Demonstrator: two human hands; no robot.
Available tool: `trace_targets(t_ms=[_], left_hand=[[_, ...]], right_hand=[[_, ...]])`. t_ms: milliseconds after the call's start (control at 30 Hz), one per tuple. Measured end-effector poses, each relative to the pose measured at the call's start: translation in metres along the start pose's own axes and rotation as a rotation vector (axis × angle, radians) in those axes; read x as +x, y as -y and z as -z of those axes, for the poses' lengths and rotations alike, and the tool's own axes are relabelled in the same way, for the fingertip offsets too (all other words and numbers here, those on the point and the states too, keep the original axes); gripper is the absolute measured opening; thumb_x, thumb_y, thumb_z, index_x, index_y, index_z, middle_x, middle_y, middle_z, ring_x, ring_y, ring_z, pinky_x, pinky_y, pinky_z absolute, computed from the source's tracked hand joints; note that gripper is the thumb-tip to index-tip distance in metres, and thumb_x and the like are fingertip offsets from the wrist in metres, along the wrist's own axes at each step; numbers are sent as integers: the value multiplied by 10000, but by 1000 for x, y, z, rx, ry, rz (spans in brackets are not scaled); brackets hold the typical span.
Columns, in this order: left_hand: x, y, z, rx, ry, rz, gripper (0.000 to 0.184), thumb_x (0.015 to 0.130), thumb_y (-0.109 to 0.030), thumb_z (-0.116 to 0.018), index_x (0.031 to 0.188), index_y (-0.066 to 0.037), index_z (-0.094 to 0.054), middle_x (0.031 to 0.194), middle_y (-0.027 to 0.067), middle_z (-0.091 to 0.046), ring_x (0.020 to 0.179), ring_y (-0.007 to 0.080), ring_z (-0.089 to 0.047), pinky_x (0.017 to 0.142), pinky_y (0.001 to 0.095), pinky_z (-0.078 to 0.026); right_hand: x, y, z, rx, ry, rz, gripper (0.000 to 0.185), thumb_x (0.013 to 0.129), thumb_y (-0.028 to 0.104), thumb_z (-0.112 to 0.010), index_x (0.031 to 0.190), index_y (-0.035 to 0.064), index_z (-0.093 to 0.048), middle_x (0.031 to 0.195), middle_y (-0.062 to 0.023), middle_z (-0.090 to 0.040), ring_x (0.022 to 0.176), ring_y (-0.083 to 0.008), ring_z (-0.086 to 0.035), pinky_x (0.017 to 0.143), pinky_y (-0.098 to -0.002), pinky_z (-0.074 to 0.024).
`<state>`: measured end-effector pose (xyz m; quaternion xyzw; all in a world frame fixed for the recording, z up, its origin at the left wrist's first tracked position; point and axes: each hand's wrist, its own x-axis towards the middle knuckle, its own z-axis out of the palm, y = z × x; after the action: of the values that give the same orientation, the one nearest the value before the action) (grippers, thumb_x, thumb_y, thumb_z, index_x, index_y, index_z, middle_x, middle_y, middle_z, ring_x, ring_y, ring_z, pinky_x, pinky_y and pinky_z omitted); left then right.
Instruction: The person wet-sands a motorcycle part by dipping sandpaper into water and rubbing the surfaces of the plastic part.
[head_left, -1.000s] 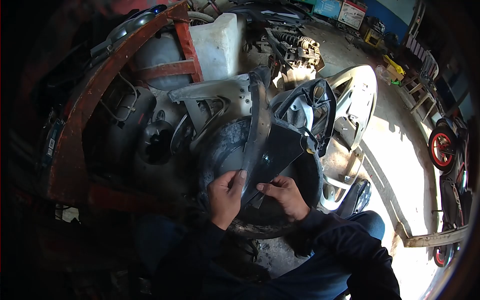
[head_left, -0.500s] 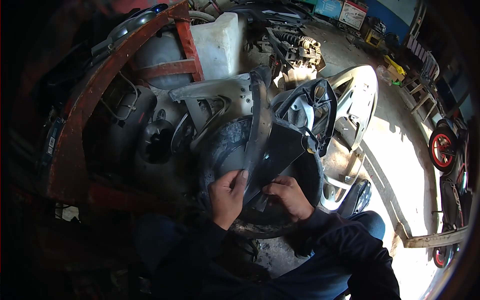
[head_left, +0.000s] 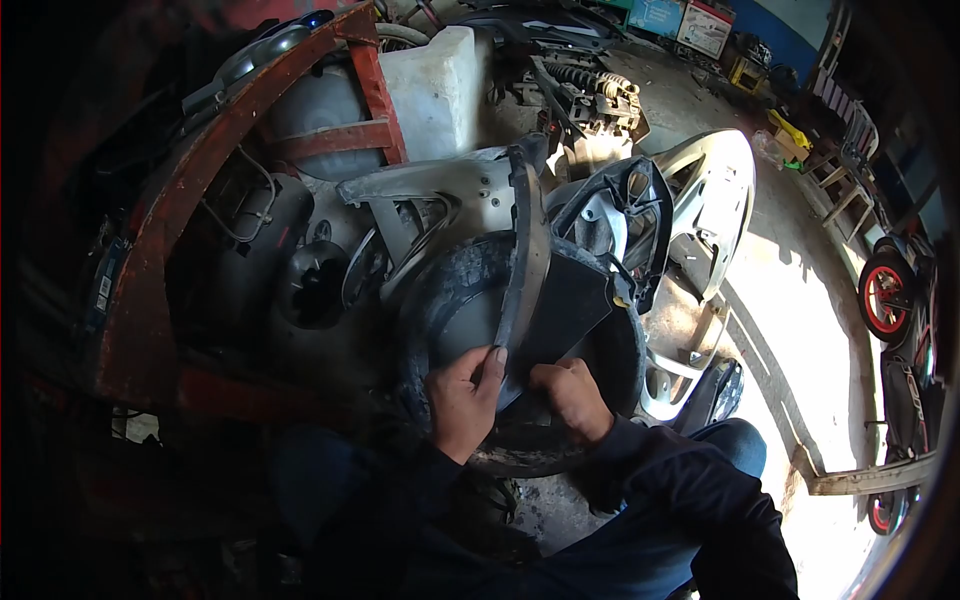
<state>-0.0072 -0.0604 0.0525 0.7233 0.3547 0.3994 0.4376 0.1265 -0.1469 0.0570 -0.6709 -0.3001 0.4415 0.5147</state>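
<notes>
A dark panel with a long, scuffed, curved edge was held slantwise above a round black basin, its upper end raised past the far rim. The lower edge of the panel was pinched between thumb and fingers by the left hand. The right hand was curled, fingers folded in, beside the panel's lower end; whether anything was gripped by it could not be told. Dark sleeves were worn, and a knee in blue jeans was seen near the basin at right. Beyond the basin, a grey body panel with holes was noted at left, a black frame piece at right, and a pale shell was lit by sun just past it. Farther left, a rusty red metal frame was recorded, with a pale block behind. A mechanical assembly with a coil spring was seen on the floor ahead. At far right, a motorcycle with red-rimmed wheels was partly shown, its lower part crossed by a wooden beam.
</notes>
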Motion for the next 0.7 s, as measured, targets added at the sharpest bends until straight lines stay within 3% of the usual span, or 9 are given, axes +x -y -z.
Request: trace_targets(t_ms=[200, 300, 400, 467, 500, 567, 600, 633, 700], left_hand=[[0, 3, -4, -37, -27, -7, 158, 911, -126, -659, 944, 25, -695, 695, 148, -658, 587, 144, -625, 561, 295, -466], [2, 6, -1, -58, -18, -3, 170, 916, -133, -658, 952, 29, -696, 680, 123, -658, 592, 98, -604, 557, 285, -461], [5, 12, 4, -64, -8, 25, 181, 920, -141, -659, 964, 31, -698, 685, 104, -668, 607, 79, -596, 565, 277, -463], [6, 13, 7, -71, 9, 45, 186, 920, -144, -660, 970, 30, -700, 693, 98, -675, 616, 76, -598, 574, 274, -467], [8, 12, 9, -65, -2, 41, 186, 920, -143, -660, 972, 30, -701, 706, 100, -682, 627, 79, -604, 587, 273, -472], [9, 11, 11, -57, -15, 42, 186, 920, -143, -660, 975, 30, -701, 720, 102, -689, 639, 81, -611, 600, 271, -478], [10, 10, 12, -57, -18, 43, 187, 920, -143, -660, 974, 31, -701, 730, 106, -694, 652, 82, -616, 611, 272, -482], [10, 10, 13, -58, -21, 45, 187, 920, -143, -660, 974, 32, -702, 741, 110, -698, 665, 82, -621, 622, 272, -486], [10, 12, 13, -59, -6, 52, 188, 920, -143, -659, 975, 31, -702, 749, 113, -701, 671, 85, -626, 624, 273, -488]], right_hand=[[0, 3, -1, -11, 2, -77, 261, 755, 164, -599, 599, -45, -600, 533, -36, -551, 473, -104, -491, 449, -316, -354], [-2, -18, -2, -140, 22, 230, 224, 776, 142, -602, 645, -40, -620, 576, -40, -575, 504, -100, -517, 460, -309, -371], [-10, 0, 5, 83, 61, 138, 187, 791, 124, -613, 760, -55, -658, 631, -57, -605, 556, -102, -553, 503, -308, -438], [-7, 0, 13, 197, 154, -152, 222, 809, 155, -634, 874, -53, -678, 675, -100, -636, 571, -172, -603, 583, -329, -505], [-8, -3, 20, 198, 152, -153, 222, 809, 155, -634, 874, -53, -678, 675, -100, -636, 571, -172, -603, 583, -329, -505], [-10, -10, 30, -456, 166, 274, 249, 823, 173, -638, 949, -36, -686, 784, -148, -672, 645, -262, -648, 640, -361, -530], [-20, 5, 29, -449, 177, 138, 206, 816, 152, -660, 957, 2, -670, 889, -162, -659, 742, -327, -655, 673, -386, -528], [-27, 13, 28, -450, 179, 136, 206, 816, 152, -660, 957, 2, -670, 889, -162, -659, 742, -327, -655, 673, -386, -528], [-35, 23, 24, -621, 53, 477, 158, 807, 58, -683, 943, -7, -636, 940, -136, -615, 797, -284, -666, 695, -355, -526]])
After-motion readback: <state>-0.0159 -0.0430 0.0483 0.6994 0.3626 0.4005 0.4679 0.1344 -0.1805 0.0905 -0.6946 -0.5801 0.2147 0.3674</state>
